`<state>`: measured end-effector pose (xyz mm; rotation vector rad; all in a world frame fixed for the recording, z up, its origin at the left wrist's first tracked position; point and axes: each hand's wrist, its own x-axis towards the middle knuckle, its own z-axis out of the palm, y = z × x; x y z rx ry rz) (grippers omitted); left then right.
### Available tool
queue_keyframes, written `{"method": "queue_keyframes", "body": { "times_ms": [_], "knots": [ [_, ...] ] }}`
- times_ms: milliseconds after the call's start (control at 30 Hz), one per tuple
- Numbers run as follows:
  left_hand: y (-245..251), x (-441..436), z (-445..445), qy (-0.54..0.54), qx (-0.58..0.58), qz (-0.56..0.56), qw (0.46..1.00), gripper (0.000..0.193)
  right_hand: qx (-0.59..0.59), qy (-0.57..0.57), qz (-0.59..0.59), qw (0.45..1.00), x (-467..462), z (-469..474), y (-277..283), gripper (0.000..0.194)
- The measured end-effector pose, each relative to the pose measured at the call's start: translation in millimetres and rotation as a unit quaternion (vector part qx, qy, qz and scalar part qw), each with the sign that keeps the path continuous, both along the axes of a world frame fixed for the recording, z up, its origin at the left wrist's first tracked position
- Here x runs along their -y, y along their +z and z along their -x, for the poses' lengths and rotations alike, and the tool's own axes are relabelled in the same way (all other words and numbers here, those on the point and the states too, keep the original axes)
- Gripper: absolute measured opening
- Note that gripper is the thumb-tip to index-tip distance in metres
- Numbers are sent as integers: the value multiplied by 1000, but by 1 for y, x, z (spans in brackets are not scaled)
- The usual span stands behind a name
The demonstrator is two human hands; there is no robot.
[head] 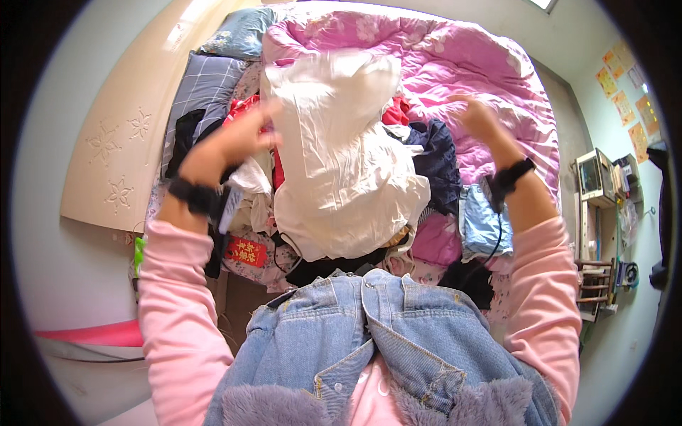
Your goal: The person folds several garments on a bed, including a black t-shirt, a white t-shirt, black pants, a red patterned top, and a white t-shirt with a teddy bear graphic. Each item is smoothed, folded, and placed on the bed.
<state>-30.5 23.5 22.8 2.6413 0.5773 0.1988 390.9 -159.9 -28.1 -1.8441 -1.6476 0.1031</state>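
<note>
A large white cloth, seemingly a garment (pixel 341 160), is spread over a heap of clothes in front of me, its far end blurred by motion. My left hand (pixel 234 136) is at the cloth's left edge, blurred, with thumb and fingers apart; whether the fingertips touch the cloth is unclear. Over the pink quilt, my right hand (pixel 477 120) is off to the right of the cloth, also blurred, with nothing visible in it. Dark navy clothing (pixel 434 160) lies between the white cloth and my right wrist. Red fabric (pixel 395 111) shows beside the cloth.
The pink floral quilt (pixel 479 69) is bunched across the bed's far right. Pillows (pixel 208 80) line the left, by a carved headboard (pixel 101 160). Folded light-blue clothing (pixel 479 221) lies near my right forearm, a red envelope (pixel 246 251) at near left. Shelving (pixel 597 239) stands right.
</note>
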Motion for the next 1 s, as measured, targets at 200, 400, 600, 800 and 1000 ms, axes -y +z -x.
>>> {"method": "queue_keyframes", "body": {
  "times_ms": [200,400,600,800,1000],
  "knots": [
    [-119,84,84,226,-68,395,888,38,-249,-18,345,905,131,64,-165,21],
    [-138,121,131,404,-28,481,778,40,-213,31,207,954,149,122,-197,38],
    [-126,131,128,387,15,428,817,39,-151,-3,173,973,124,136,-202,34],
    [-130,147,124,379,32,475,794,39,-53,62,136,987,124,137,-188,24],
    [-127,164,129,390,48,491,778,40,130,154,103,974,121,159,-183,33]
  ]
}}
